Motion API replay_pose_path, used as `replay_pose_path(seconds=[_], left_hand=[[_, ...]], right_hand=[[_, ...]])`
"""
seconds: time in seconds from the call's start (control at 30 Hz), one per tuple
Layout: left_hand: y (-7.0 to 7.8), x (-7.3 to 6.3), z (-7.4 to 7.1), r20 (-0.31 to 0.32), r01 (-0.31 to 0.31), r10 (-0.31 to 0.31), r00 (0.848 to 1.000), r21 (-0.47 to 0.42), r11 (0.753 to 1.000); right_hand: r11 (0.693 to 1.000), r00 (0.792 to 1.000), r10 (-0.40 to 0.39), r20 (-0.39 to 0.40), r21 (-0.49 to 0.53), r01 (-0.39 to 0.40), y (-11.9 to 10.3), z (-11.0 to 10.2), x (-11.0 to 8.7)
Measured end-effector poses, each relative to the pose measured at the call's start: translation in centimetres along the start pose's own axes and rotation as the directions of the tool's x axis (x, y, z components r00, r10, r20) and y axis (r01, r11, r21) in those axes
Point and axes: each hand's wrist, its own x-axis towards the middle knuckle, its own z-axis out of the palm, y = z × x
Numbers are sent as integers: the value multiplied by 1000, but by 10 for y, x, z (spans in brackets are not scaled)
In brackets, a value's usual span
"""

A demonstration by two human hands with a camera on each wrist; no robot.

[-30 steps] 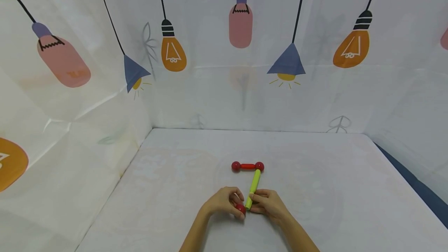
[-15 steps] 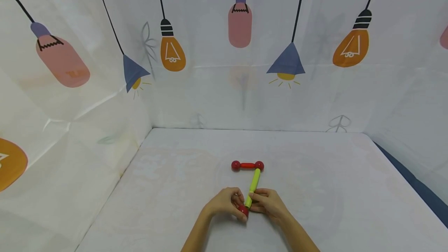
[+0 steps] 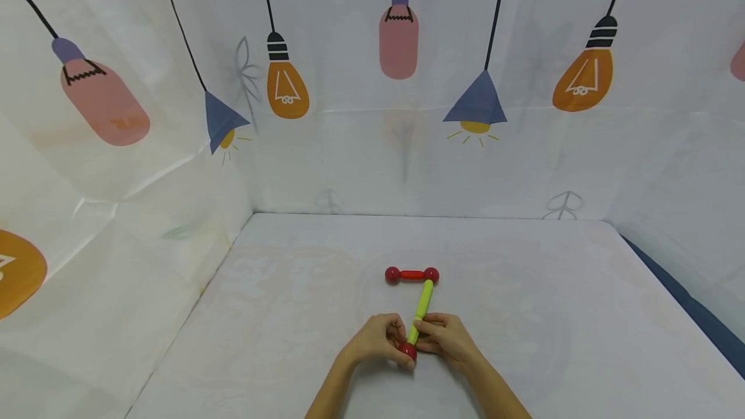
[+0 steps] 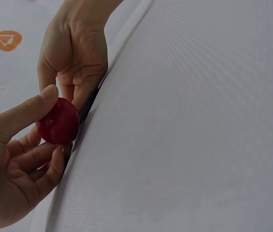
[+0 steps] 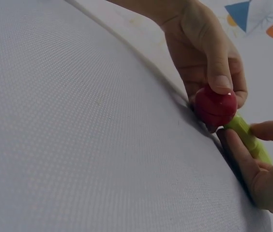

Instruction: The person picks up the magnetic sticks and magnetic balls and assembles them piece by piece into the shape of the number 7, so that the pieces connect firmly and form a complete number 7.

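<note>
In the head view my left hand [image 3: 374, 339] holds a glossy red ball [image 3: 408, 350] between thumb and fingers. The ball sits against the near end of a yellow-green stick [image 3: 423, 299]. My right hand [image 3: 454, 343] pinches that stick near its lower end, from the right. At its far end the stick meets another red ball [image 3: 431, 275]. From there a short red rod [image 3: 412, 275] runs left to a third ball [image 3: 392, 275]. The right wrist view shows the left thumb on top of the held ball [image 5: 216, 106], with the stick [image 5: 248, 137] running from it.
A white table [image 3: 302, 277] lies under the pieces. Behind it hangs a pale curtain [image 3: 349, 160] printed with lamps and bulbs, and it continues along the left side. Dark blue material [image 3: 692, 302] shows past the table's right edge.
My left hand has moved slightly right, bringing the red ball from beside the stick to its near end. My right hand stays in place on the stick.
</note>
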Motion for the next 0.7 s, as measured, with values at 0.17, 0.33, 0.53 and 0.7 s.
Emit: replay_pose_path(seconds=[0.17, 0.33, 0.53, 0.7], left_hand=[[-2, 0, 2, -18, -27, 27, 999, -7, 1000], [-3, 0, 3, -28, -29, 29, 999, 3, 1000], [-2, 0, 3, -35, -34, 34, 999, 16, 999], [-1, 0, 3, -30, -30, 31, 999, 29, 999]], right_hand=[[1000, 1000, -3, -7, 0, 3, 0, 0, -1], [1000, 1000, 0, -19, 0, 0, 0, 0, -3], [1000, 1000, 13, -16, 5, -13, -1, -1, -4], [1000, 1000, 20, -14, -11, -20, -2, -2, -6]])
